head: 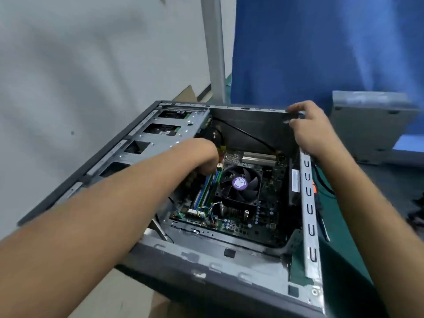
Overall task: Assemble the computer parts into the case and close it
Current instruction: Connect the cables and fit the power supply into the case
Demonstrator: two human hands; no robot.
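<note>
The case (308, 203) on the counter (344, 260) is steadied by the right grip (314, 129) curled over its rim at 1 o'clock, while the left grip (202, 154), closure hidden, should be pressed squarely at the fan's (239, 182) 10 o'clock.

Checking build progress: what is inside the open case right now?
Inside the case, a motherboard with a cooler fan bearing a purple label, memory sticks beside it, and a black cable along the far wall. The left hand hides what lies beneath it.
</note>
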